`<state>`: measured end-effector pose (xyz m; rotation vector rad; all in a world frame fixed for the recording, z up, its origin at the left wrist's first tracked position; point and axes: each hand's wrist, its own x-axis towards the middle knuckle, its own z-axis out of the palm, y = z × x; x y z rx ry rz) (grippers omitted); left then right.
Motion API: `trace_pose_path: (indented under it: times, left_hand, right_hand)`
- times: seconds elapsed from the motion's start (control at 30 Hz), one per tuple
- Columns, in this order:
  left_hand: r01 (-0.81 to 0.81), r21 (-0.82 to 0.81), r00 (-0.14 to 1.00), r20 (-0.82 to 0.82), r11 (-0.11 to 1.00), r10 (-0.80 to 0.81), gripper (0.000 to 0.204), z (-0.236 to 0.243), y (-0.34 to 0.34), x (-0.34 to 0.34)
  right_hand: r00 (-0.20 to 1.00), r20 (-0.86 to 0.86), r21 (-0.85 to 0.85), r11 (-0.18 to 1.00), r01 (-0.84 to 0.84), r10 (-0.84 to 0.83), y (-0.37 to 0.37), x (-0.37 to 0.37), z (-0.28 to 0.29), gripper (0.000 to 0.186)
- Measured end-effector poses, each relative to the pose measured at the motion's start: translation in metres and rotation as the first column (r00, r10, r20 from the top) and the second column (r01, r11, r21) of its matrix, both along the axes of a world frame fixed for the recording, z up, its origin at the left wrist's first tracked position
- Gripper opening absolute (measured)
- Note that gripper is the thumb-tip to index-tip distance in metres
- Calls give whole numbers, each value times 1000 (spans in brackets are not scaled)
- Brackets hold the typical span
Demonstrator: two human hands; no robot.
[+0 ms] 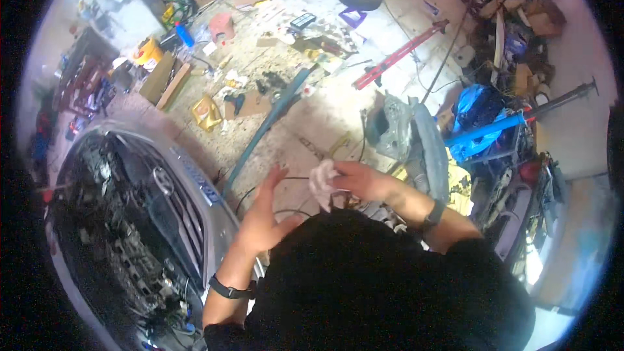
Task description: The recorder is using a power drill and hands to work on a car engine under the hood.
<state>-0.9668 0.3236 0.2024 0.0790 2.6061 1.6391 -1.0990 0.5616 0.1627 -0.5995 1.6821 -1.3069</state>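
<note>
1. Rag (323, 184): a pale, crumpled cloth bunched in the right hand (361, 181), just right of the car's front end (162, 214). It hangs with its long axis roughly up-and-down in the picture, the loose end pointing down toward the person's dark shirt (390, 286).
2. Right hand: its fingers are clenched on the rag's upper part; a dark band sits on that wrist.
3. Left hand (266, 211): raised between the car's front end and the rag, palm turned toward the rag, fingers released and spread, pointing up and away from the person. It is near the rag but apart from it. A dark band (229, 289) circles this wrist too.
4. Car's front end: silver, grille and open engine bay showing, left of both hands.
5. Blue-grey strip (273, 117): long, lying on the floor beyond the car's front end, slanting up to the right.
6. Red bar (398, 56): farther beyond the car, also slanting up to the right.
</note>
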Motion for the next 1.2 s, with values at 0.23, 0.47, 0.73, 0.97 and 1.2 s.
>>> trace_pose_path:
  times: [0.23,0.47,0.73,0.97,1.2]
  left_hand:
    - [-151,78,977,161,985,137,61,-70,-13,-80]
    - [-108,105,989,108,989,97,56,-71,-37,-196]
    - [-29,55,997,-64,998,33,56,-9,-77,-338]
    - [-193,89,967,-152,977,205,56,32,-107,-382]
    - [-439,117,761,-478,891,438,59,48,-109,-461]
  right_hand:
    - [835,358,82,905,417,-417,74,-78,-14,24]
    - [718,280,2,748,663,-637,61,-189,5,22]
    - [768,214,-6,785,620,-604,6,-316,26,23]
    - [924,88,266,903,338,-372,-54,-431,-12,42]
    - [955,-199,447,888,-109,218,-107,-594,-90,56]
